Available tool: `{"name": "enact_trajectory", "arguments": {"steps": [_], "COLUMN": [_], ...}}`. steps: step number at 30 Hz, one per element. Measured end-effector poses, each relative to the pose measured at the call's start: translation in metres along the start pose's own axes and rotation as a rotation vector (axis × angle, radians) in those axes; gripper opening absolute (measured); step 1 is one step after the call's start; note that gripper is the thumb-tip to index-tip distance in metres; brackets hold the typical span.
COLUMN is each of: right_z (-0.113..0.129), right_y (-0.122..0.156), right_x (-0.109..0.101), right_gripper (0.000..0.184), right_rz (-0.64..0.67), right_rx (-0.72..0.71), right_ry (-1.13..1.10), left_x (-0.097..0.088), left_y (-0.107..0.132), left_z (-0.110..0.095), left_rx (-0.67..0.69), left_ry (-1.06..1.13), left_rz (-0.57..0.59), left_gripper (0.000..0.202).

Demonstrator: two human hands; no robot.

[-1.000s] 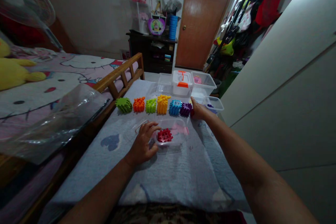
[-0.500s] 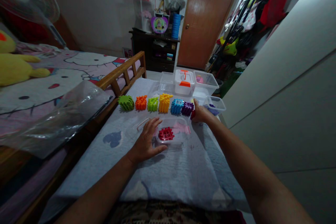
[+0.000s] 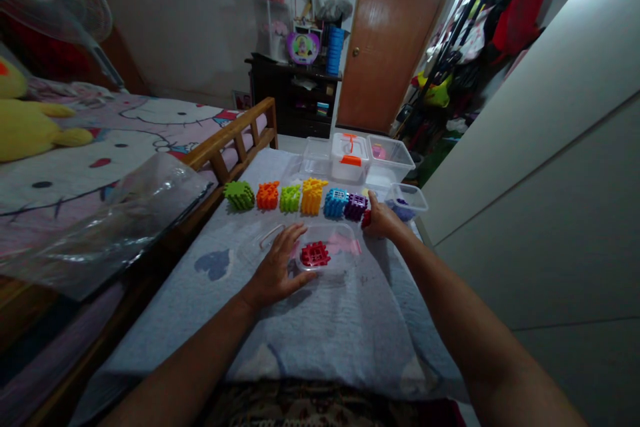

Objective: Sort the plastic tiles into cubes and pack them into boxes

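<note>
My left hand (image 3: 279, 265) lies with fingers and thumb spread at the left end of a clear plastic container (image 3: 343, 255), which has red interlocking blocks (image 3: 316, 254) and something pink in it. Farther right, my right hand (image 3: 383, 219) is closed around a stack of red interlocking blocks (image 3: 367, 219), mostly hidden by the fingers. Those red blocks stand beside a purple stack (image 3: 356, 207). Leftward along the row come stacks in blue (image 3: 335, 203), yellow (image 3: 313, 197), lime green (image 3: 290, 199), orange (image 3: 268, 196) and green (image 3: 239, 195).
Behind the row stand a lidded box with orange clips (image 3: 350, 161) and an open clear bin (image 3: 392, 159). A small tub (image 3: 407, 201) with purple pieces sits right of my right hand. A wooden rail (image 3: 235, 137) borders the cloth-covered surface on the left; a white cabinet (image 3: 540, 180) rises at right.
My right hand stays at the end of the row with the red blocks, shifting only very slightly. My left hand keeps its place by the container. The view has moved a little.
</note>
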State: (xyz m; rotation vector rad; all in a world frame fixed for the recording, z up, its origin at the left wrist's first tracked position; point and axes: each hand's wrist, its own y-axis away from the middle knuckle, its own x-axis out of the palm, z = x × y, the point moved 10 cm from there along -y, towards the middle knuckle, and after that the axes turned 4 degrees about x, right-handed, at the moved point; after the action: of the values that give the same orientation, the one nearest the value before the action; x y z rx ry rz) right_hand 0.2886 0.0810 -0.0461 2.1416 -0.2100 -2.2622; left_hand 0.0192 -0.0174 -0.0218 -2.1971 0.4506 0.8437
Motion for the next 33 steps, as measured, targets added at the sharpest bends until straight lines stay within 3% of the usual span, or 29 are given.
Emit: {"name": "enact_trajectory", "arguments": {"steps": [6, 18, 22, 25, 28, 31, 33], "right_z": [0.002, 0.003, 0.004, 0.007, 0.025, 0.065, 0.095], "right_y": [0.002, 0.013, 0.022, 0.036, 0.057, 0.081, 0.095], "right_x": [-0.005, -0.009, -0.02, -0.039, -0.068, -0.09, -0.092], "right_gripper": [0.116, 0.105, 0.106, 0.105, 0.103, 0.093, 0.082], "right_rz": [0.041, -0.012, -0.035, -0.066, -0.097, -0.062, 0.017], "right_rx": [-0.045, -0.093, -0.102, -0.115, -0.181, -0.369, -0.513], "right_ry": [-0.028, -0.043, -0.059, -0.098, -0.185, -0.258, -0.26], "left_x": [0.001, -0.001, -0.002, -0.003, -0.002, -0.001, -0.002], "left_y": [0.0, 0.0, -0.002, -0.002, -0.002, -0.001, -0.001], "left_z": [0.001, -0.001, -0.003, -0.004, -0.004, -0.003, -0.003], "left_rx": [0.0, 0.006, 0.013, 0.018, 0.014, -0.003, -0.007], "left_ry": [0.004, -0.008, -0.013, -0.017, -0.015, -0.002, 0.005], "left_rz": [-0.003, -0.016, -0.017, -0.013, -0.003, 0.007, 0.007], "left_gripper": [0.079, 0.078, 0.079, 0.08, 0.079, 0.078, 0.077]}}
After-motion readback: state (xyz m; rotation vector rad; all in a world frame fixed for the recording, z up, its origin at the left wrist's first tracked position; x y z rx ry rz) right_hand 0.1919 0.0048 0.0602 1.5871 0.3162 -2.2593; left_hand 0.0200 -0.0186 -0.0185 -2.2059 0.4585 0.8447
